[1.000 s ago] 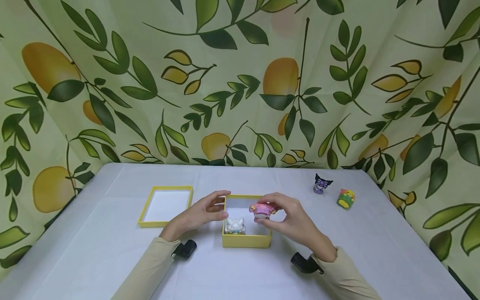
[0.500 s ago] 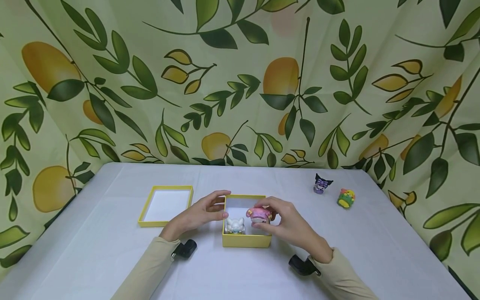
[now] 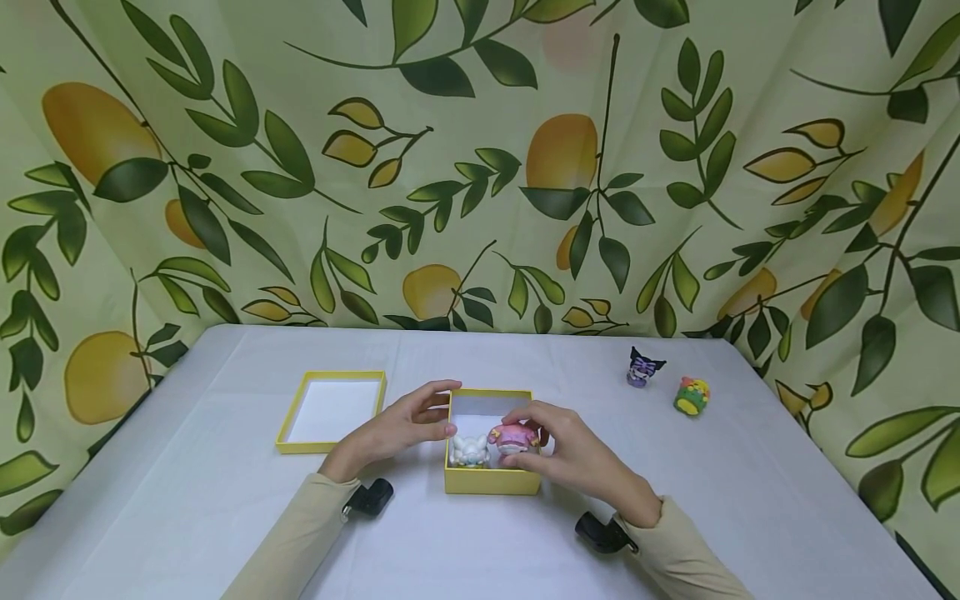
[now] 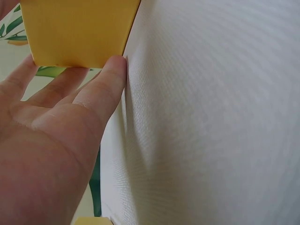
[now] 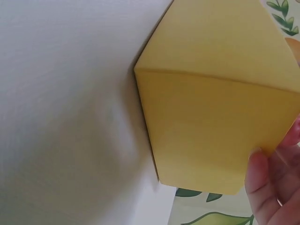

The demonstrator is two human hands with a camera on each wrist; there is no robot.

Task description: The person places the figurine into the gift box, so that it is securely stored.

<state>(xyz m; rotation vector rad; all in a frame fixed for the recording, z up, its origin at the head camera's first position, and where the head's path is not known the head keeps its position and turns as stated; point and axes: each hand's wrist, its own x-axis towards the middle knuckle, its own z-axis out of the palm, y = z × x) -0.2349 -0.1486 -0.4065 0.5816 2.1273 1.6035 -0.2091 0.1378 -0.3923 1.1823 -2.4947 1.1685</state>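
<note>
Seeing inside the box [image 3: 492, 482] takes the head view.

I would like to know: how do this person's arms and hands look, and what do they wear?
Both arms are in long beige sleeves that end near the wrists. A black device with a rounded end sits at each wrist. The left hand and right hand wear no gloves.

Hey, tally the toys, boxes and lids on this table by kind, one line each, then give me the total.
Toys: 4 (white toy, pink toy, purple toy, green toy)
Boxes: 1 (yellow box)
Lids: 1 (yellow-rimmed lid)
Total: 6
</note>
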